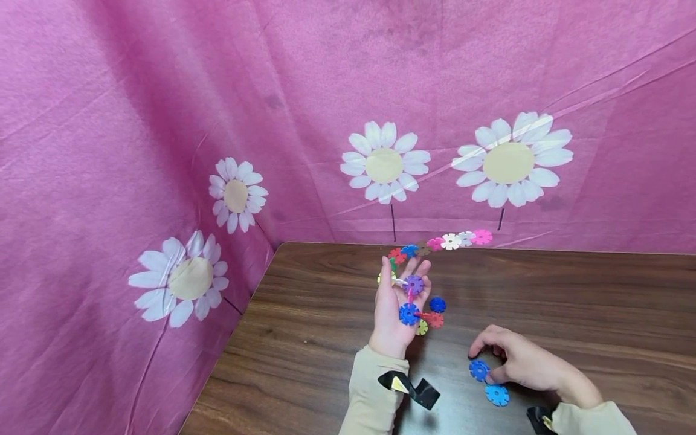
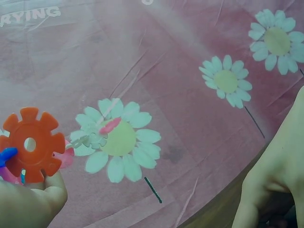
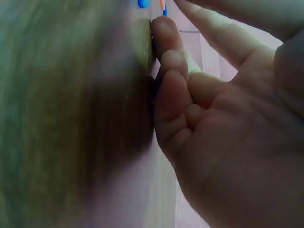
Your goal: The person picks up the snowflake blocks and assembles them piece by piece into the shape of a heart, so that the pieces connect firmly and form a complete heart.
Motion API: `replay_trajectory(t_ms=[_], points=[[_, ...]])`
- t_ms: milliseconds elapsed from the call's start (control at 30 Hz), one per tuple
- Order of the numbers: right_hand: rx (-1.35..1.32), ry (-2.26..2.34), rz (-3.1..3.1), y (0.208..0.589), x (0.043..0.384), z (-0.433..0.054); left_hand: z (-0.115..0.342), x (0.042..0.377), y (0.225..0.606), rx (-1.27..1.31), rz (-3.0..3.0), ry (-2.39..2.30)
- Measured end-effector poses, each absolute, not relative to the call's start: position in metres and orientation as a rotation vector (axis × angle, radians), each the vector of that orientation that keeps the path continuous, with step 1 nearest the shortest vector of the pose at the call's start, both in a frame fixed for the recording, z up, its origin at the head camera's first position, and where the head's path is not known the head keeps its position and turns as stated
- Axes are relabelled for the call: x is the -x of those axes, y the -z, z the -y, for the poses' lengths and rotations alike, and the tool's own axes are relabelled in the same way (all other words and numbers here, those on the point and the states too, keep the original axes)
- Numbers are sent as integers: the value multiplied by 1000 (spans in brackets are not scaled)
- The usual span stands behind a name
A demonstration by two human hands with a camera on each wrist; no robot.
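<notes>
A chain of linked, notched plastic flower discs point(image 1: 413, 285) in many colours lies across the upturned palm of my left hand point(image 1: 393, 314). Its far end, with a pink disc point(image 1: 482, 237), reaches past the fingertips to the right. Thumb and fingers point up and away, loosely spread. In the left wrist view an orange disc point(image 2: 35, 142) stands large by the fingers. Low over the table, my right hand point(image 1: 530, 361) curls its index finger and thumb about the rim of a blue disc point(image 1: 480, 370). A lighter blue disc point(image 1: 497, 395) lies against it, just below the thumb.
The brown wooden table point(image 1: 544, 290) ends at the back against a pink cloth point(image 1: 304, 90) printed with white daisies. The cloth also hangs along the left side. A black strap point(image 1: 413, 389) sticks out from the left wrist.
</notes>
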State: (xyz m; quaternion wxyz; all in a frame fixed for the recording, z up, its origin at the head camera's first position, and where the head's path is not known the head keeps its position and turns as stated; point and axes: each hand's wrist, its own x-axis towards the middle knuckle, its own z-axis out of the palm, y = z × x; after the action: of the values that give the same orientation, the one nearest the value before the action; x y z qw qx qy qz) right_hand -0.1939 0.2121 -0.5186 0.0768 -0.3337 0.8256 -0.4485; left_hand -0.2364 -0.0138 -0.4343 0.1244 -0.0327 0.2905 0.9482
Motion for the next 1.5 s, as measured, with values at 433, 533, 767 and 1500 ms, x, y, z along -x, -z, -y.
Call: replay_trajectory(t_ms=[433, 533, 767, 1500], points=[[818, 1128, -2563, 510, 193, -202, 15, 236, 435, 96, -819, -2769], [792, 1115, -2560, 508, 193, -201, 15, 237, 434, 102, -812, -2773], [812, 1121, -2564, 507, 193, -198, 15, 237, 433, 106, -810, -2770], [697, 1162, -2609, 494, 191, -195, 17, 237, 436, 128, -835, -2755]])
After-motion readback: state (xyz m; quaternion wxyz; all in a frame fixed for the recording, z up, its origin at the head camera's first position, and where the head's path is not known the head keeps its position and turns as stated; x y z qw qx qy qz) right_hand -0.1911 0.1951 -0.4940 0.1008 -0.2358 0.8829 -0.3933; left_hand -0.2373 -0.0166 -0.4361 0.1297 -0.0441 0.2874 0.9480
